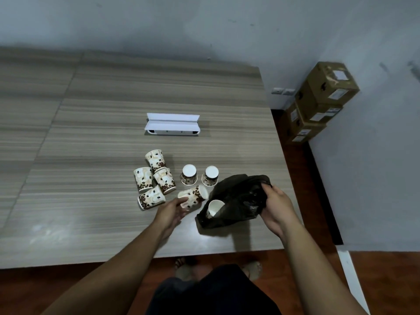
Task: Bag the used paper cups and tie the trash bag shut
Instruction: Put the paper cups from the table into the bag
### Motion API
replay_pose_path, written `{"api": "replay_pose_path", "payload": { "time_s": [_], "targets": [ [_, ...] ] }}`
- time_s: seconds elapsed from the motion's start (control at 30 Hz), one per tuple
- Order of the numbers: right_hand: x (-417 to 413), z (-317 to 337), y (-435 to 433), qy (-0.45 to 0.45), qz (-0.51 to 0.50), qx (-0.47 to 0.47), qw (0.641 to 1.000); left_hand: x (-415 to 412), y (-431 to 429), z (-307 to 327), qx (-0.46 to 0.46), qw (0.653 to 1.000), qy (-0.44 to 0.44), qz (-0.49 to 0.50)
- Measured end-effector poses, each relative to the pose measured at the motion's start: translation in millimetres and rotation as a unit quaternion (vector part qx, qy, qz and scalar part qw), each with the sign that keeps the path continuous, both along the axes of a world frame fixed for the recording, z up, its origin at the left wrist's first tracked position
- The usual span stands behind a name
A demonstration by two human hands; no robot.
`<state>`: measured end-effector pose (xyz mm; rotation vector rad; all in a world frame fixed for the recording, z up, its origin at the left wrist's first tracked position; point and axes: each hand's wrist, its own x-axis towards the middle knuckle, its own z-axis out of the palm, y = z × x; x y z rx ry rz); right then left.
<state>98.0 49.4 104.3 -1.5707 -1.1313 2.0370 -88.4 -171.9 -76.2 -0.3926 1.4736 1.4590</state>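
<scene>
A black trash bag lies open on the wooden table near its front right corner. One paper cup shows inside its mouth. My right hand grips the bag's upper edge and holds it open. My left hand is shut on a coffee-bean patterned cup lying on its side, just left of the bag. Several patterned cups lie clustered farther left. Two cups stand upside down behind the bag.
A white box with its lid open sits at the table's middle. Stacked cardboard boxes stand on the floor by the wall at the right. The table's front edge is close to my legs.
</scene>
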Motion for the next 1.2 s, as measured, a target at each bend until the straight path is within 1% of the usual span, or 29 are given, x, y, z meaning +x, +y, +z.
{"api": "replay_pose_path", "payload": {
  "time_s": [0.13,0.27,0.33,0.43,0.5,0.57,0.6,0.63,0.67,0.7,0.73,0.77,0.8,0.83,0.9,0.93,0.97,1.03,1.07,1.17,1.2],
  "targets": [
    [-7.1,2.0,-3.6,-0.018,0.004,0.003,1.000,20.6,7.3,22.8,0.088,0.993,-0.017,-0.075],
    [-14.7,8.8,-14.2,-0.039,0.014,0.013,0.999,38.1,29.2,30.5,0.122,0.980,0.001,-0.156],
    [-16.5,11.7,-18.7,-0.049,0.032,0.016,0.998,47.2,46.4,36.4,0.114,0.975,0.027,-0.190],
    [-16.8,14.5,-22.3,-0.054,0.055,0.018,0.997,55.3,67.6,33.9,0.094,0.957,0.073,-0.265],
    [-16.0,18.2,-21.6,-0.047,0.064,0.014,0.997,54.8,76.0,38.3,0.078,0.953,0.078,-0.282],
    [-14.3,24.7,-18.2,-0.038,0.068,0.012,0.997,53.3,78.4,43.8,0.038,0.960,0.091,-0.261],
    [-13.7,28.5,-16.2,-0.033,0.065,0.010,0.997,51.7,76.9,43.9,0.015,0.965,0.110,-0.239],
    [-12.5,32.4,-13.3,-0.025,0.060,0.008,0.998,49.0,74.3,41.3,-0.013,0.966,0.148,-0.213],
    [-11.7,35.7,-11.1,-0.016,0.055,0.002,0.998,47.1,69.2,37.9,-0.052,0.961,0.197,-0.185],
    [-10.2,39.5,-7.9,-0.008,0.047,-0.003,0.999,45.0,64.1,35.1,-0.105,0.950,0.246,-0.164],
    [-9.2,43.1,-5.9,0.000,0.041,-0.009,0.999,42.3,57.8,27.6,-0.150,0.939,0.274,-0.145],
    [-8.0,46.5,-3.8,0.006,0.037,-0.016,0.999,38.5,53.4,19.4,-0.178,0.933,0.282,-0.133],
    [-7.0,49.8,-2.3,0.009,0.033,-0.022,0.999,35.6,52.1,12.4,-0.185,0.935,0.270,-0.136],
    [-5.0,52.4,-0.9,0.012,0.032,-0.026,0.999,35.6,53.0,9.0,-0.175,0.943,0.239,-0.154],
    [-1.6,54.8,1.8,0.013,0.028,-0.027,0.999,38.5,57.8,11.7,-0.124,0.956,0.172,-0.202],
    [0.0,55.1,3.3,0.009,0.024,-0.027,0.999,39.5,60.3,11.6,-0.097,0.957,0.164,-0.219],
    [1.2,55.1,4.2,0.006,0.021,-0.026,0.999,39.4,62.1,11.2,-0.081,0.955,0.180,-0.222],
    [2.3,52.3,7.6,0.002,0.017,-0.019,1.000,36.3,64.6,17.9,-0.069,0.957,0.208,-0.192],
    [2.7,49.5,10.4,-0.002,0.009,-0.012,1.000,33.5,66.2,23.3,-0.056,0.962,0.204,-0.175],
    [5.8,39.7,20.2,-0.021,-0.044,0.003,0.999,26.7,75.0,46.1,0.029,0.982,0.140,-0.124],
    [7.2,36.3,24.0,-0.025,-0.059,0.001,0.998,22.9,76.9,50.7,0.040,0.983,0.134,-0.116]
  ]
}}
